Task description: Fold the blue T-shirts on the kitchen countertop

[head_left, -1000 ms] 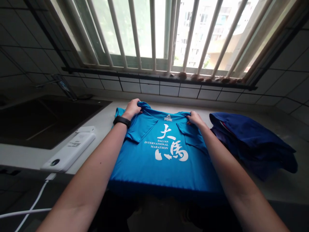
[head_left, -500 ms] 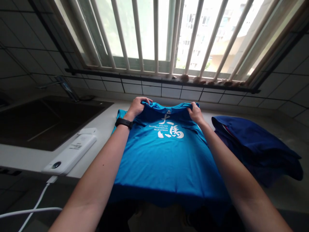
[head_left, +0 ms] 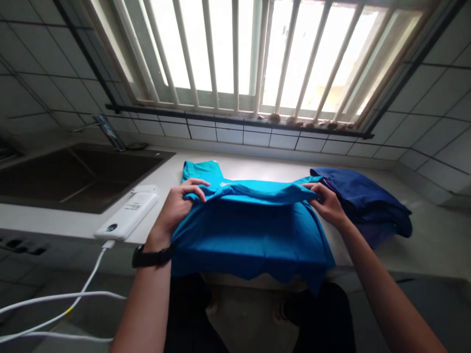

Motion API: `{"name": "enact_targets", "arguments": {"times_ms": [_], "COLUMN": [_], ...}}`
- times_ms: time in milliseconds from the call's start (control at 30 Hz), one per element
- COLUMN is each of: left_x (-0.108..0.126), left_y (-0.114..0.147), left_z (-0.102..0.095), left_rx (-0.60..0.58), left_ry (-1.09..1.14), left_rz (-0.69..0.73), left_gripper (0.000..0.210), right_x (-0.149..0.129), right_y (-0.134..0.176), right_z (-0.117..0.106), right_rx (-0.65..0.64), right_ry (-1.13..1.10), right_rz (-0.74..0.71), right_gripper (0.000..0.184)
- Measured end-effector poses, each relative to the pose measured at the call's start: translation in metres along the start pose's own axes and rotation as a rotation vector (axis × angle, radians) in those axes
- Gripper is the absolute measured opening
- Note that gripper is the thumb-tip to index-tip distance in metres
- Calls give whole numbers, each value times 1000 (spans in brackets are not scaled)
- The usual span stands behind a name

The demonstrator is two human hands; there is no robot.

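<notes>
A bright blue T-shirt (head_left: 250, 230) lies over the counter, its lower part hanging past the front edge. My left hand (head_left: 180, 203), with a black band on the wrist, pinches a fold of the cloth at the left. At the right end of the same raised fold, my right hand (head_left: 326, 201) grips the fabric between thumb and fingers. The fold hides nearly all of the white print. One sleeve lies flat behind my left hand. Just beyond my right hand is a folded dark blue garment (head_left: 360, 201).
A dark sink (head_left: 91, 181) with a faucet (head_left: 110, 135) is on the left. Near the counter's (head_left: 77, 223) front edge lies a white power bank (head_left: 128, 213) with a white cable (head_left: 90, 277). Behind stands a barred window (head_left: 235, 54) with small lumps along its sill.
Both hands have come nearer to me, drawing the shirt's upper part down and over, so the white lettering is now mostly covered. The hands are also farther apart.
</notes>
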State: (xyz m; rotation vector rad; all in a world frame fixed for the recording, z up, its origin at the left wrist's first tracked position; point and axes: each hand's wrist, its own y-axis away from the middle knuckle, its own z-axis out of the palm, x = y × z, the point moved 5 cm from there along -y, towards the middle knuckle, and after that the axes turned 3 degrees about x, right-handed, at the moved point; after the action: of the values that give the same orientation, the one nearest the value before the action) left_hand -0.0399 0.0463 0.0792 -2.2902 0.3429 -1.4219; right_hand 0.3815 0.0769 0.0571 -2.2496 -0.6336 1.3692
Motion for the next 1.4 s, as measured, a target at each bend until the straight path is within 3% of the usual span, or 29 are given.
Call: {"name": "enact_targets", "arguments": {"times_ms": [100,167,267,367,500,600,667,733,800,900,967,1167,1400], "left_x": [-12,-17,-21,-25,-29,-19,-10,-4,-6,-18,-26,-42,-40], "left_y": [46,65,85,104,129,136,130,117,101,83,74,43,-6], "left_z": [-3,-3,-2,-3,-12,-16,-11,6,32,66,78,94,121], "left_rx": [-92,-84,-60,-49,4,32,67,24,-118,-330,-427,-489,-520], "left_ry": [-38,-61,-85,-90,-89,-139,-209,-355,-573,-830,-880,-836,-798], "left_rz": [-90,-115,-132,-149,-138,-54,-18,-44,-112,-202,-209,-171,-137], "left_gripper": [13,13,13,11,8,14,18,23,38,51,52,55,57], "right_x": [-5,-10,-25,-43,-46,-38,-36,-39,-39,-24,-14,23,64], "right_y": [46,65,79,92,112,111,98,81,67,55,51,26,-29], "right_z": [-12,-18,-18,-15,-18,-20,-13,7,39,77,89,86,85], "right_rx": [-153,-182,-250,-417,-644,-591,-439,-335,-365,-525,-595,-539,-533], "right_ry": [45,75,85,39,-116,-106,40,245,456,740,835,860,774], "right_rz": [75,105,100,73,162,264,260,202,186,382,475,555,504], "right_gripper": [26,23,18,16,31,37,33,34,48,61,62,62,63]}}
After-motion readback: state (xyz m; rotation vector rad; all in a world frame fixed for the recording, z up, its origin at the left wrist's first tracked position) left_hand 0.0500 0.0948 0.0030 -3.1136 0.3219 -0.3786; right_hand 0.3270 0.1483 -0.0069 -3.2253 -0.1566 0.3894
